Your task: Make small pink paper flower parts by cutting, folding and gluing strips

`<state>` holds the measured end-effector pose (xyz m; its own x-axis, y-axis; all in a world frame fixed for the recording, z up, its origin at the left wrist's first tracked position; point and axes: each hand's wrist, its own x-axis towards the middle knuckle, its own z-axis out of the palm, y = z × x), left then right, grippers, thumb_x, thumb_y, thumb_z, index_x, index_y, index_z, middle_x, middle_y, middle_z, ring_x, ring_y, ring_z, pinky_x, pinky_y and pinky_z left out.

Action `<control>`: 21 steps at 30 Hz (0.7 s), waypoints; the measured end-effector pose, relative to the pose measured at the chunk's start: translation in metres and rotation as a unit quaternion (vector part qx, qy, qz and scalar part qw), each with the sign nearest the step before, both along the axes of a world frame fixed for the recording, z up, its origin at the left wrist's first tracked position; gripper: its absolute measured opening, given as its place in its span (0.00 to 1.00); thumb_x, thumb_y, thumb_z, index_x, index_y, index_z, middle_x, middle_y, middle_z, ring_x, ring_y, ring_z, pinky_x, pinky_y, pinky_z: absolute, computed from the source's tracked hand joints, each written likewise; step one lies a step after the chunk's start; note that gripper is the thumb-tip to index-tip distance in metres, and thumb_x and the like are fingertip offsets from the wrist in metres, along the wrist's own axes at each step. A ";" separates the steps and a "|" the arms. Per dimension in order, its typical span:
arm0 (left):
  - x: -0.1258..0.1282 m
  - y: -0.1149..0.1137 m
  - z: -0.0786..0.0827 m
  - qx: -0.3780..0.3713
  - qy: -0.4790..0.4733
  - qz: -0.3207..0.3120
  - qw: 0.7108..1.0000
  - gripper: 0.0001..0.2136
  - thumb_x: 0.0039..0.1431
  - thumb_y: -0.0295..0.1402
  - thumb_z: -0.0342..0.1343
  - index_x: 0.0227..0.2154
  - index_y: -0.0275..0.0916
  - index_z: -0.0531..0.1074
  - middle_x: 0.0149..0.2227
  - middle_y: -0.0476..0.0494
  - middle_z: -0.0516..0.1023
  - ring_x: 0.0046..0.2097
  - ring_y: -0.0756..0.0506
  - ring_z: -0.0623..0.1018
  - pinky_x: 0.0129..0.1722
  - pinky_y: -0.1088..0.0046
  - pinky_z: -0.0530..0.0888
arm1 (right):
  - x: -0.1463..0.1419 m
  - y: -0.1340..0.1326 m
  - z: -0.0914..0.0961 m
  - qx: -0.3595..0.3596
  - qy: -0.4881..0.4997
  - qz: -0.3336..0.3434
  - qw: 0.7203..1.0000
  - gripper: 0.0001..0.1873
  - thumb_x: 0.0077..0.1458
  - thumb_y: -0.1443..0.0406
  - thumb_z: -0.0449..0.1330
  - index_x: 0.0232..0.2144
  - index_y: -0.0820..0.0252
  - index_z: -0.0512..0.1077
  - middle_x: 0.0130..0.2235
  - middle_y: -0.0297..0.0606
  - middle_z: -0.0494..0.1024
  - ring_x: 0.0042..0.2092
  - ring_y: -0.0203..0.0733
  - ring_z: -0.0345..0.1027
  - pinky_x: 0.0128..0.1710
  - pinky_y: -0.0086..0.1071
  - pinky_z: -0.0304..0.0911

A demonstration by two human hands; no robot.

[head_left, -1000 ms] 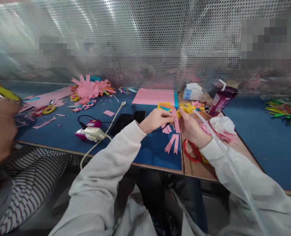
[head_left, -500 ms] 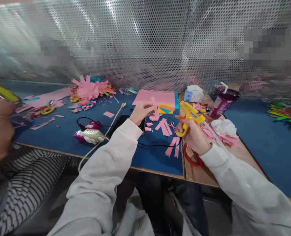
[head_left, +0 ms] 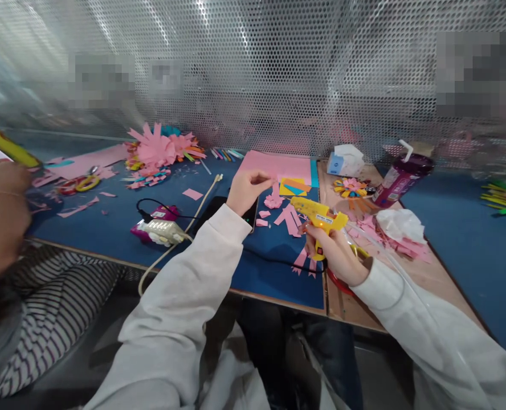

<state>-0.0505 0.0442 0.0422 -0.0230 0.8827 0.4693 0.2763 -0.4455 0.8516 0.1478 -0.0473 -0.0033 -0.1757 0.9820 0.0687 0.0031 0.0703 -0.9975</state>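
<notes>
My left hand (head_left: 248,192) is closed in a pinch beside the pink sheet, its fingertips at the upper end of a pink paper strip (head_left: 276,188). Just below the strip, a small pink paper flower (head_left: 273,201) rests on the blue tabletop. My right hand (head_left: 336,253) is wrapped round the handle of a yellow hot glue gun (head_left: 317,212), whose nozzle points left toward the strip. A long clear glue stick (head_left: 396,256) trails from the gun's back. Notched pink paper strips (head_left: 289,219) lie between my hands. Part of a red tape roll (head_left: 341,283) shows under my right wrist.
A phone (head_left: 249,219) lies under my left forearm, near a power strip (head_left: 161,230) with cords. Behind are a pink sheet (head_left: 274,163), a tissue pack (head_left: 346,161) and a purple bottle (head_left: 402,179) with a straw. Another person's hand (head_left: 5,188) is at left, near scissors (head_left: 86,182).
My right hand has lowered the glue gun and turned its nozzle left, toward my left hand. The pinching left hand has shifted slightly. The camera view has moved a little.
</notes>
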 end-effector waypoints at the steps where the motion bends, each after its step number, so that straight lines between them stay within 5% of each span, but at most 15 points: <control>1: 0.001 -0.001 0.000 0.003 0.007 0.002 1.000 0.03 0.45 0.28 0.63 0.25 0.35 0.75 0.29 0.45 0.80 0.34 0.47 0.79 0.39 0.70 0.76 | 0.000 -0.001 0.001 0.000 -0.011 0.002 1.000 0.14 0.54 0.55 0.55 0.25 0.60 0.68 0.13 0.27 0.63 0.19 0.34 0.59 0.24 0.31 0.58; 21: 0.007 -0.008 -0.003 0.069 0.132 0.019 0.989 0.01 0.48 0.27 0.62 0.24 0.37 0.75 0.26 0.47 0.79 0.28 0.51 0.77 0.31 0.76 0.73 | -0.003 0.000 -0.001 -0.059 -0.064 -0.048 0.995 0.13 0.51 0.56 0.57 0.26 0.60 0.64 0.16 0.25 0.64 0.13 0.30 0.56 0.12 0.26 0.49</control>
